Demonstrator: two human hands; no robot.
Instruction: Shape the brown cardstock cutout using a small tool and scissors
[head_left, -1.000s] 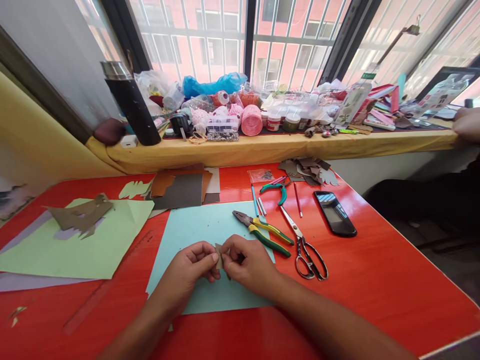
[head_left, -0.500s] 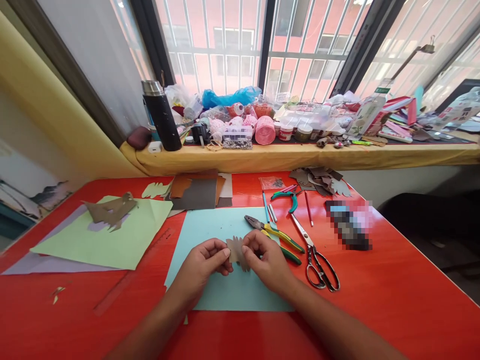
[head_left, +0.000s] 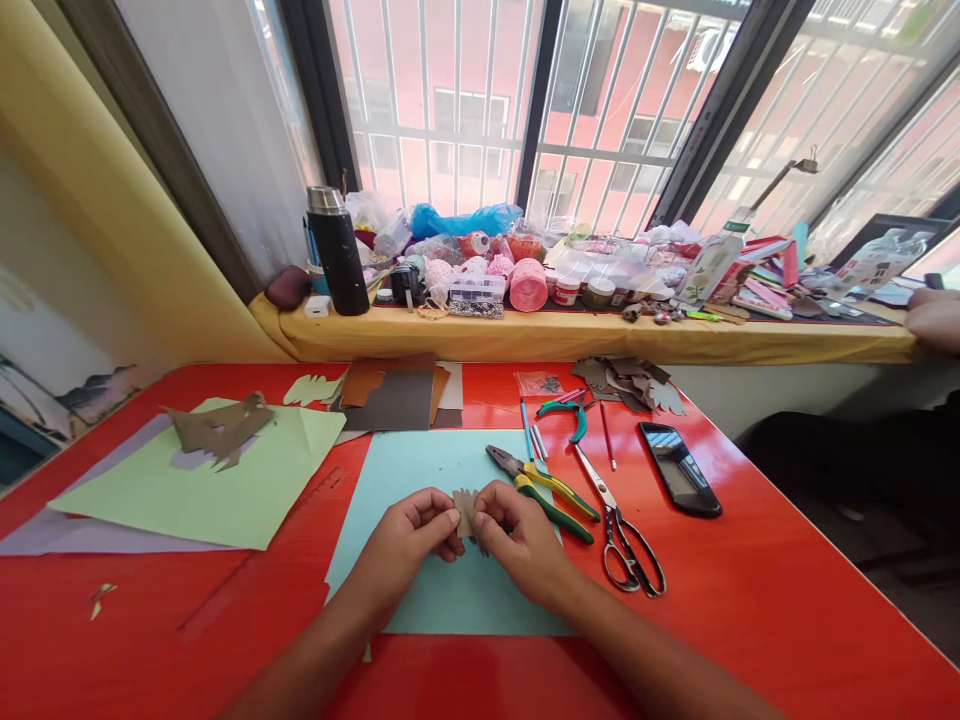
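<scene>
A small grey-brown paper cutout with a fringed edge is held between both hands above a light blue sheet. My left hand pinches its left side between thumb and fingers. The right side is pinched by my right hand, whose fingers cover part of it. Pliers with yellow and green handles lie just beyond my right hand, partly on the sheet. Scissors rest to the right of them.
Green-handled pliers, pencils and a phone lie on the right. Green paper with a brown scrap is at left. A black flask stands on the sill. Part of a person's arm shows at the right edge.
The view has shifted slightly. Both hands still pinch the cutout and are a little closer together. An arm has come into view at the right edge.
</scene>
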